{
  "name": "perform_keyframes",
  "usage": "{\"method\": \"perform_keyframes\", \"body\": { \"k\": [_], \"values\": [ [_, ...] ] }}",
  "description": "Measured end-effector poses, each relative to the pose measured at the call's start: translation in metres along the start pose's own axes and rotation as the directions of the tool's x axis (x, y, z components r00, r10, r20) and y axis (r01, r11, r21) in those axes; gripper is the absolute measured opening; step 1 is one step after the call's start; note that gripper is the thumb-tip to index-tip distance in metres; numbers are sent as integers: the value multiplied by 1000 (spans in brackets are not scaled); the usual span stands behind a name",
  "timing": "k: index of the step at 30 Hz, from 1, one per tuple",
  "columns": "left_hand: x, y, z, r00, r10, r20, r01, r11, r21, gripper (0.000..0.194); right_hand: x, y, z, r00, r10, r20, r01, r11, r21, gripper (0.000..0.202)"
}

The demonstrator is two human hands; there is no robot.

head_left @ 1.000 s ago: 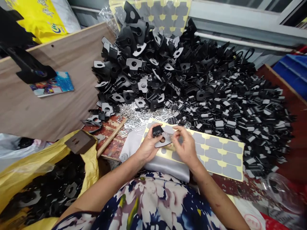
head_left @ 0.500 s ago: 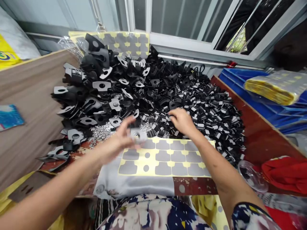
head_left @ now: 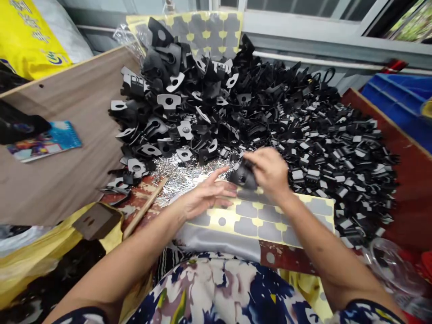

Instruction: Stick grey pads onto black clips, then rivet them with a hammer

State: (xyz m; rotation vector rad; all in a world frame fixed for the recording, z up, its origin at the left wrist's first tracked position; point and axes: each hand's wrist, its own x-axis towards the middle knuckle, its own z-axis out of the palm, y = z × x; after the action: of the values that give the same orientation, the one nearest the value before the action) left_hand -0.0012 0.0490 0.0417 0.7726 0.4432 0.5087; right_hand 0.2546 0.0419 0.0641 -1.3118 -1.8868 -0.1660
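Observation:
My right hand (head_left: 272,171) is closed in a pinch on a black plastic part (head_left: 243,176) with a round hole, blurred by motion. It holds the part just above the back edge of a yellow sheet of grey stickers (head_left: 251,210). Beside it, my left hand (head_left: 207,194) has its fingers stretched and spread over the sheet's left end; nothing shows in its grasp. Behind the hands lie loose metal pins (head_left: 173,171). A heap of larger black parts with grey faces (head_left: 168,101) rises behind the pins, and small black clips (head_left: 310,175) are piled to the right.
A wooden stick (head_left: 145,209) lies left of the sheet. A brown board (head_left: 94,112) bounds the left, with a booklet (head_left: 65,135) on it. At the right are a blue crate (head_left: 398,96) and a clear plastic container (head_left: 388,258). Another sticker sheet (head_left: 209,33) stands behind the heap.
The view has swung left. The left hand, which held a grey-faced part, now has spread fingers. My right hand has come from the clip pile to the sheet's back edge and grips a black part.

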Motion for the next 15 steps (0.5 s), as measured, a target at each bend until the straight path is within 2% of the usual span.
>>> {"method": "perform_keyframes", "body": {
  "k": [2, 3, 6, 7, 9, 10, 12, 15],
  "values": [
    [-1, -9, -3, 996, -69, 55, 68, 998, 11, 71, -32, -47, 18, 994, 19, 110, -37, 986, 162, 41],
    [-1, -12, -6, 996, -84, 39, 82, 996, 38, 68, -47, -66, 26, 987, 81, 138, -110, 970, 218, 41],
    [1, -8, -25, 987, -27, -156, 44, 993, 110, 58, -83, -103, 39, 927, 322, 190, -369, 871, 325, 35],
    [3, -5, -33, 973, 12, -229, 16, 993, 118, 56, -93, -111, 42, 906, 343, 247, -414, 839, 353, 31],
    [8, 0, -46, 948, 56, -313, -17, 992, 126, 56, -108, -121, 46, 875, 260, 409, -423, 820, 385, 26],
    [11, 0, -51, 946, 50, -320, -9, 992, 129, 57, -114, -125, 49, 857, 198, 476, -405, 829, 385, 25],
    [18, -4, -55, 954, -1, -300, 45, 989, 139, 57, -123, -129, 56, 830, 136, 540, -373, 856, 358, 25],
    [27, -20, -58, 962, -18, -272, 62, 986, 154, 53, -127, -132, 61, 803, 169, 571, -417, 844, 337, 23]
  ]
}}
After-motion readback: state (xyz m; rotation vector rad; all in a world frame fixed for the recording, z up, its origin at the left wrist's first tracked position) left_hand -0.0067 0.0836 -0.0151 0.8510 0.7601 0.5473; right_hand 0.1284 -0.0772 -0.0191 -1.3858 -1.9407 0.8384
